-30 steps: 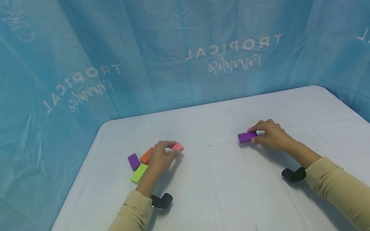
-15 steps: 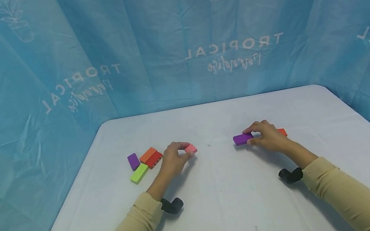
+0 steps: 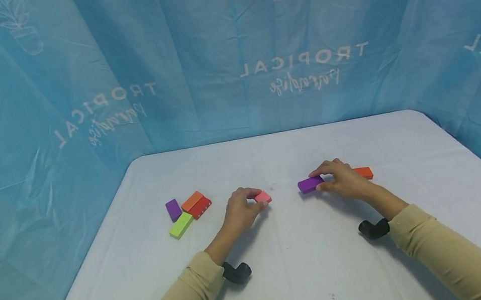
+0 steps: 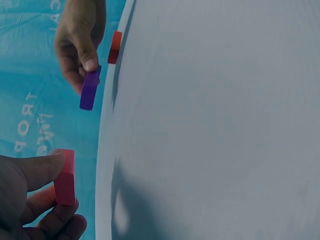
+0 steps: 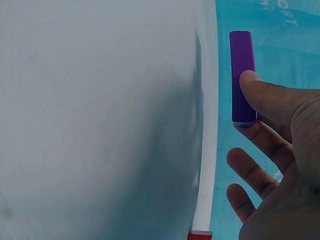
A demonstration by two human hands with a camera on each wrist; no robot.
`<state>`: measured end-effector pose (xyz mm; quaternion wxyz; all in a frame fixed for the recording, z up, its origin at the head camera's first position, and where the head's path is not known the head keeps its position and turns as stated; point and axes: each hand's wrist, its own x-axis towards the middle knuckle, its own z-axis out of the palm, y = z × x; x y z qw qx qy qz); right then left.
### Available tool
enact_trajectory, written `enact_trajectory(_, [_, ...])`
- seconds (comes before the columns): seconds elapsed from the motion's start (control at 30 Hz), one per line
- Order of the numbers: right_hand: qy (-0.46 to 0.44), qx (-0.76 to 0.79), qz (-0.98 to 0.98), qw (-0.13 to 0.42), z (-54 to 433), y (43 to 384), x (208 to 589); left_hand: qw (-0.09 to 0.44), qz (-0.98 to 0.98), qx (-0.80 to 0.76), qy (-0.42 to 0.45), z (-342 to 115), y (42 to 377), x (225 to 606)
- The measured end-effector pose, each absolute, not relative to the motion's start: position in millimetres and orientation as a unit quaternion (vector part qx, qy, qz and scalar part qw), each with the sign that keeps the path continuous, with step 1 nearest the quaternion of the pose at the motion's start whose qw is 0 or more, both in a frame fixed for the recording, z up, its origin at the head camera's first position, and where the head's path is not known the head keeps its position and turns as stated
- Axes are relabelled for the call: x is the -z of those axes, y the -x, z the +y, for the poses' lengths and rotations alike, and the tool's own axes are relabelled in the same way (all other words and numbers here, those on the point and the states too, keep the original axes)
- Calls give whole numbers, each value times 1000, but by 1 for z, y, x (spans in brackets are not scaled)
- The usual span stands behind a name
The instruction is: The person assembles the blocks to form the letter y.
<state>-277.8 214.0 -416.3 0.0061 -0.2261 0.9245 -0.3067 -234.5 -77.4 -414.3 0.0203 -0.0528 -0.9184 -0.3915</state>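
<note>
My left hand pinches a small pink block between thumb and fingers, near the table's middle. In the left wrist view the thumb presses on one face of that pink block. Across from it, my right hand pinches a longer purple block by its right end, the free end pointing left. Seen from the right wrist, the purple block has the thumb on its face and fingers behind. Both blocks look raised off the tabletop, a gap between them. Beside the right hand lies an orange-red block.
At the left lie a purple block, an orange block, a red block with white dots and a lime green block, close together. A white cloth covers the table. Blue printed curtains surround it.
The left hand has carried the pink block rightward and slightly nearer, uncovering the red block. My right hand has shifted a little left with the purple block, which now tilts; the orange-red block shows more.
</note>
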Motion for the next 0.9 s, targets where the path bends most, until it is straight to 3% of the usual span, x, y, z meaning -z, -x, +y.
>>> enact_trajectory(0.9, [263, 292, 919, 14, 196, 279, 419, 32, -924, 364, 115, -50, 226, 417])
